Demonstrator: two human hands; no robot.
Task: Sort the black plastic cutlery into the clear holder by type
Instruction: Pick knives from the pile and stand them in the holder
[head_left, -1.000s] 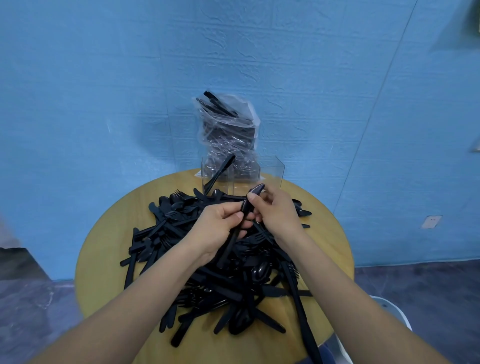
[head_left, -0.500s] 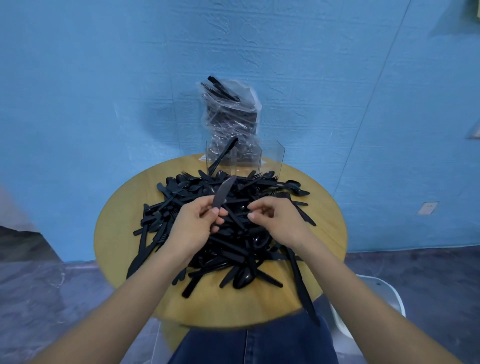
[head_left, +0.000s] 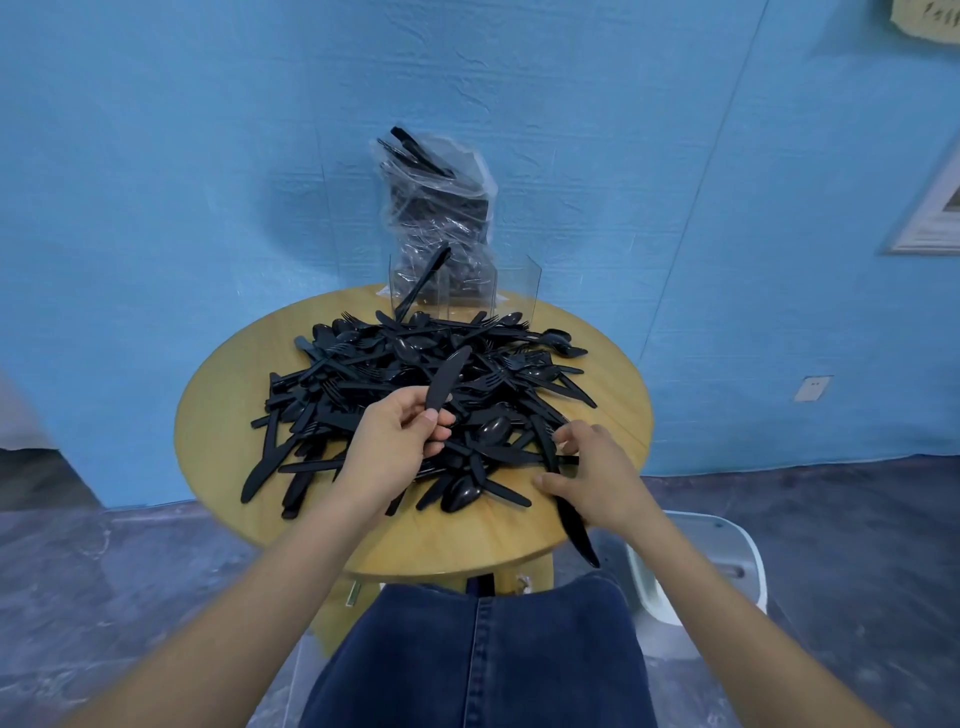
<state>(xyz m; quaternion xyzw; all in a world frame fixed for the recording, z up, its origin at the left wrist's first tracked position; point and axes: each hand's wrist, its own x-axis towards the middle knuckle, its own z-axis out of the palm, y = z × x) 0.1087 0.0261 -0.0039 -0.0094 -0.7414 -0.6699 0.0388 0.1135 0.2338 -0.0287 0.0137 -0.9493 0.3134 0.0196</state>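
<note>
A heap of black plastic cutlery (head_left: 374, 374), knives, forks and spoons mixed, covers the round wooden table (head_left: 223, 421). My left hand (head_left: 389, 452) pinches a black knife (head_left: 448, 378) by its handle, blade pointing up and away. My right hand (head_left: 592, 475) is at the near right of the heap, thumb and fingers curled round a long black knife (head_left: 577, 530) that sticks out past the table's edge. The clear holder (head_left: 530, 280) stands at the table's far edge. One black piece (head_left: 423, 283) leans in its left compartment.
A clear plastic bag (head_left: 436, 208) with more black cutlery stands right behind the holder, against the blue wall. A white chair (head_left: 722, 566) is at the lower right beside the table. My jeans-covered knee (head_left: 478, 654) is under the near edge.
My right hand let go of the knife both hands held and moved down and right to the long knife at the table's edge. My left hand keeps its knife. The view pulled back.
</note>
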